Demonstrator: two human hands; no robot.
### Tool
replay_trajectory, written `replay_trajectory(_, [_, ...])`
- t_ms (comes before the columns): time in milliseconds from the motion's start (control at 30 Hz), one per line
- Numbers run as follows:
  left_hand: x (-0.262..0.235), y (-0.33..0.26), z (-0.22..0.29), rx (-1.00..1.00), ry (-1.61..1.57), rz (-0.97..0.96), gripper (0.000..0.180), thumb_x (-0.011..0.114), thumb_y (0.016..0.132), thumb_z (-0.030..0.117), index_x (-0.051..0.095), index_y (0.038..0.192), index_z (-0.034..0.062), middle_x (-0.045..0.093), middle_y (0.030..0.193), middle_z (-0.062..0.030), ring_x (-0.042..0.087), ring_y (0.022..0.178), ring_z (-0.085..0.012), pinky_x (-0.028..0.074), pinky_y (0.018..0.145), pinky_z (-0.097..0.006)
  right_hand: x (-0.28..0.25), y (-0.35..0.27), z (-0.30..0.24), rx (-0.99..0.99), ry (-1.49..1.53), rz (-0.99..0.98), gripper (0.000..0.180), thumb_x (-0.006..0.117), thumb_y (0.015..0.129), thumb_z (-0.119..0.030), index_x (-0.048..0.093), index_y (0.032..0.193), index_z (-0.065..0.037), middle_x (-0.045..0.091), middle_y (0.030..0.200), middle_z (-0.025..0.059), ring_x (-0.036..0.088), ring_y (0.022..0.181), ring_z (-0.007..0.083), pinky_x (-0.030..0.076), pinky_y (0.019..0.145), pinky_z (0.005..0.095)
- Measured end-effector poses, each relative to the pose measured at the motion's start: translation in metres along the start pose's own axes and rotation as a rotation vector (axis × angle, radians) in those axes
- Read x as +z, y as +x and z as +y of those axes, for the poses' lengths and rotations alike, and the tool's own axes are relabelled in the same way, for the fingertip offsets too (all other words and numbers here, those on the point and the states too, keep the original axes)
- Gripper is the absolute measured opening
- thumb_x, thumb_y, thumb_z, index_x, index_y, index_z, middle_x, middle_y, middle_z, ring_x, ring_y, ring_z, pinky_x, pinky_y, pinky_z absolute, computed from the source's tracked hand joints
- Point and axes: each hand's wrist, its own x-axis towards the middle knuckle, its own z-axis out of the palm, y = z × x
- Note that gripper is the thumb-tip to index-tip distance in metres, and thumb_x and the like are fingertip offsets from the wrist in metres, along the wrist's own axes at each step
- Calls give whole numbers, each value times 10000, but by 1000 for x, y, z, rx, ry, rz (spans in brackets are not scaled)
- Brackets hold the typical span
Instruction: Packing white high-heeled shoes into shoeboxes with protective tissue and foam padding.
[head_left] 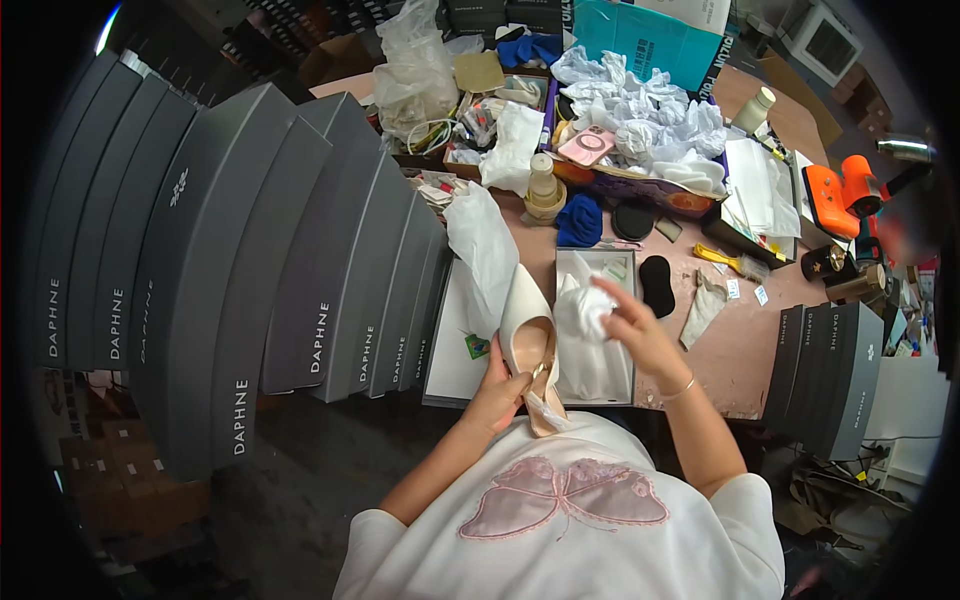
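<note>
Left hand (497,395): fingers wrapped around cream pointed-toe shoe with tan insole (522,318), toe directed away from wearer. Shoe at left side of open grey rectangular box with white lining (634,352). Right hand (642,342), motion-blurred: fingers narrow, pinching crumpled white paper ball (580,312) over box. Translucent white wrapping sheet (480,250) beside toe. Black oval pad (656,286) right of box.

From my remote station I record one white shirt (590,560); its short sleeves (752,520) leave the forearms uncovered. Front marking: one large butterfly (562,495), dusty pink, wings spread, with frilled edging and thin strands hanging at its centre. Right wrist: one thin, light-coloured bracelet (679,391). I log left hand (494,396) and right hand (637,332) as bare.
</note>
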Motion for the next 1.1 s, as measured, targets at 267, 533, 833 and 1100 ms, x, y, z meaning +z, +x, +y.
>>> replay_trajectory(267, [5,12,-12,-44,81,-140,775,512,886,-16,39,1456,213,361,1345,-98,510,1151,-191,516,859,-324,25,-32,27,-456,-961,161,505,754,765,-236,548,1179,-31,552,1105,150,589,929,281,483,796,352])
replay_trajectory(533, [13,18,-2,-85,205,-215,921,551,838,-28,-81,1463,213,368,1334,-134,472,1191,-216,511,874,-343,2,-9,18,-72,-534,-26,279,697,810,-134,587,1033,-7,617,870,127,602,711,264,481,647,331])
replay_trajectory(833, [6,10,-22,0,405,-124,1063,645,838,98,-229,1445,96,423,1269,-204,476,1130,-203,429,923,-286,41,-8,17,-203,-885,-53,164,666,736,-27,564,862,-4,582,726,142,590,638,302,475,595,376])
replay_trajectory(1100, [9,-2,-42,243,270,55,1014,595,802,81,-181,1454,36,375,1361,-225,414,1241,-245,349,1009,-296,56,26,36,-375,-695,-192,854,588,626,94,278,1415,-9,321,1439,177,303,1350,308,278,1091,351])
